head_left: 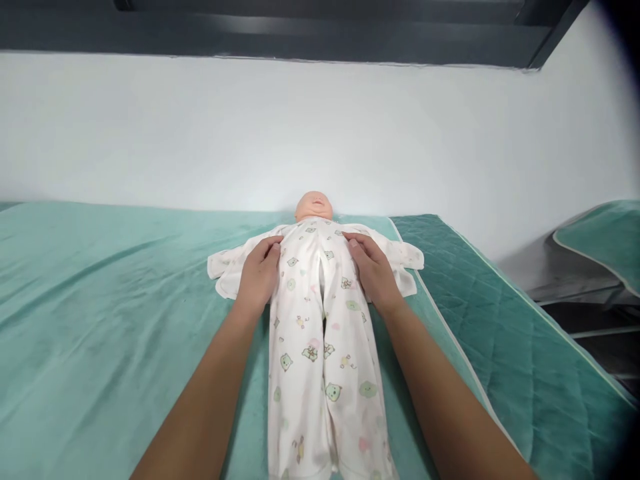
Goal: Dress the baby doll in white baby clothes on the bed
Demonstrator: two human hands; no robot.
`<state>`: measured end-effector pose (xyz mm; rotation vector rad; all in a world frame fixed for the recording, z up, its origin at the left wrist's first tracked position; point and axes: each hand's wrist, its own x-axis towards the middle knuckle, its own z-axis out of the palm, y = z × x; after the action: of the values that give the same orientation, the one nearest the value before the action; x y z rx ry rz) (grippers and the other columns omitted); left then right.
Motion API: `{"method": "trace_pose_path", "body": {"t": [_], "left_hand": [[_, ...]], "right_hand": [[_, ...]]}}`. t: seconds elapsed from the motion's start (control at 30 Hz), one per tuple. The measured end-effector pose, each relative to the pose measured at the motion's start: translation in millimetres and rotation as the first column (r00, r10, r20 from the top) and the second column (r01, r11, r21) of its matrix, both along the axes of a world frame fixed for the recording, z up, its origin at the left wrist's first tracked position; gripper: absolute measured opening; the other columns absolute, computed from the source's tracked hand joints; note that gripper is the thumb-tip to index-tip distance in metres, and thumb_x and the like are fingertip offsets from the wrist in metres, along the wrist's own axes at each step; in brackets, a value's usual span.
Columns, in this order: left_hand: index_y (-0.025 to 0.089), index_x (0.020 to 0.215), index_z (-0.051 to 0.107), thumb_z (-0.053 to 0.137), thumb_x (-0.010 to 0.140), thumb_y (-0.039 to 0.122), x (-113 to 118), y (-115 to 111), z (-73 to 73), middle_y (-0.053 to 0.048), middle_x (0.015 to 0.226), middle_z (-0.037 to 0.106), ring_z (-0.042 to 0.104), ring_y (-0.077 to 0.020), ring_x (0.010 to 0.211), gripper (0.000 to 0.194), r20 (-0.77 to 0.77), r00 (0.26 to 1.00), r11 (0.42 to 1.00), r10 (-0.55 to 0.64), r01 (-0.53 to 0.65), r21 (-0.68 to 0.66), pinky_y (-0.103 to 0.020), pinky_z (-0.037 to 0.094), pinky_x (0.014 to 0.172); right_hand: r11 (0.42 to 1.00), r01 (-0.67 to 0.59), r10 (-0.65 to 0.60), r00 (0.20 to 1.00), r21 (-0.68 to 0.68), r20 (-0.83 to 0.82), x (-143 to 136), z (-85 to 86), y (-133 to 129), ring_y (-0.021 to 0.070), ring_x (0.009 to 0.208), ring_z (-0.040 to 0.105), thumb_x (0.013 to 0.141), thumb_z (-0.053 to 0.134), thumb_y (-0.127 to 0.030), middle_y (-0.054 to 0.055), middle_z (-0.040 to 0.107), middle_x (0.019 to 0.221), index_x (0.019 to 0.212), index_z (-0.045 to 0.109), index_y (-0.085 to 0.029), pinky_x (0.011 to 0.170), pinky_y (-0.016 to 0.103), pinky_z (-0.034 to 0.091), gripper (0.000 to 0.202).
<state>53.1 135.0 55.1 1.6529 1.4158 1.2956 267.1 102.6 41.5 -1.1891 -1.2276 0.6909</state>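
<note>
A baby doll [314, 205] lies on its back, its bald head nearest the wall. White printed trousers [300, 333] cover its front, the legs stretching toward me. A white printed top [405, 255] spreads out beneath, one sleeve to each side. My left hand [261, 270] is closed at the left edge of the trousers near the waist, thumb and fingers together on the fabric. At the right edge my right hand [370, 267] pinches the cloth in the same way. The doll's body is hidden under the clothing.
A light green sheet [125, 320] covers the bed. Along its right side runs a darker quilted green pad [500, 320]. Behind stands a white wall [300, 127] with a dark beam [300, 30] above. Green fabric [607, 237] and metal bars are at the far right.
</note>
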Motion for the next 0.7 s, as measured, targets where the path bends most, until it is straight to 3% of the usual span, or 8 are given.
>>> {"method": "trace_pose_path", "body": {"t": [0.27, 0.33, 0.43, 0.5, 0.57, 0.7], "left_hand": [[0.025, 0.109, 0.069, 0.045, 0.090, 0.033, 0.8, 2.0, -1.8, -0.003, 0.118, 0.069, 0.059, -0.0233, 0.114, 0.031, -0.021, 1.000, 1.000, -0.012, 0.012, 0.009, -0.039, 0.044, 0.102], [0.025, 0.108, 0.068, 0.044, 0.090, 0.031, 0.3, 1.5, -1.4, -0.003, 0.116, 0.070, 0.060, -0.0230, 0.112, 0.031, -0.047, 0.999, 1.000, -0.003, 0.005, 0.026, -0.039, 0.045, 0.099], [0.024, 0.103, 0.067, 0.043, 0.088, 0.025, -4.5, 3.6, -2.3, -0.004, 0.109, 0.071, 0.063, -0.0228, 0.102, 0.028, -0.144, 0.988, 0.998, 0.057, -0.052, 0.038, -0.038, 0.047, 0.093], [0.023, 0.099, 0.066, 0.044, 0.085, 0.022, -10.1, 6.1, -3.5, -0.006, 0.103, 0.072, 0.065, -0.0244, 0.095, 0.026, -0.276, 0.956, 0.995, 0.098, -0.098, 0.015, -0.037, 0.048, 0.086], [0.022, 0.096, 0.066, 0.047, 0.081, 0.022, -16.4, 7.5, -3.5, -0.009, 0.097, 0.073, 0.065, -0.0265, 0.089, 0.024, -0.445, 0.895, 0.997, 0.041, -0.069, -0.046, -0.036, 0.047, 0.078], [0.019, 0.080, 0.066, 0.052, 0.074, 0.023, -28.2, 3.1, 2.6, -0.011, 0.089, 0.073, 0.065, -0.0263, 0.080, 0.015, -0.644, 0.719, 0.961, -0.262, 0.131, -0.245, -0.031, 0.044, 0.066]], "right_hand": [[0.989, -0.146, 0.132, 0.952, -0.028, -0.277, 2.8, -7.1, 5.6, 0.0223, 0.115, 0.062, 0.086, 0.059, -0.048, 0.004, 0.067, 0.125, 0.111, 0.065, -0.025, 0.101, 0.042, 0.048, 0.034], [0.994, -0.109, 0.099, 0.943, -0.016, -0.318, 4.4, -7.9, 7.7, 0.0221, 0.114, 0.062, 0.084, 0.061, -0.046, 0.004, 0.067, 0.124, 0.108, 0.065, -0.024, 0.099, 0.041, 0.049, 0.032], [0.998, 0.060, -0.063, 0.947, -0.018, -0.315, 12.6, -9.3, 11.0, 0.0211, 0.109, 0.063, 0.080, 0.063, -0.037, 0.005, 0.070, 0.116, 0.098, 0.065, -0.023, 0.093, 0.038, 0.049, 0.023], [0.980, 0.187, -0.196, 0.961, -0.064, -0.195, 21.5, -11.6, 9.7, 0.0195, 0.095, 0.065, 0.076, 0.059, -0.027, 0.003, 0.072, 0.099, 0.089, 0.063, -0.022, 0.085, 0.036, 0.049, 0.014], [0.959, 0.260, -0.253, 0.965, -0.115, 0.068, 30.2, -15.0, 2.4, 0.0179, 0.080, 0.062, 0.074, 0.052, -0.018, 0.000, 0.069, 0.081, 0.079, 0.062, -0.022, 0.076, 0.033, 0.046, 0.012], [0.973, 0.176, -0.059, 0.817, -0.152, 0.573, 35.6, -22.5, -28.2, 0.0178, 0.074, 0.056, 0.074, 0.042, -0.008, 0.001, 0.065, 0.072, 0.066, 0.062, -0.021, 0.070, 0.031, 0.040, 0.025]]}}
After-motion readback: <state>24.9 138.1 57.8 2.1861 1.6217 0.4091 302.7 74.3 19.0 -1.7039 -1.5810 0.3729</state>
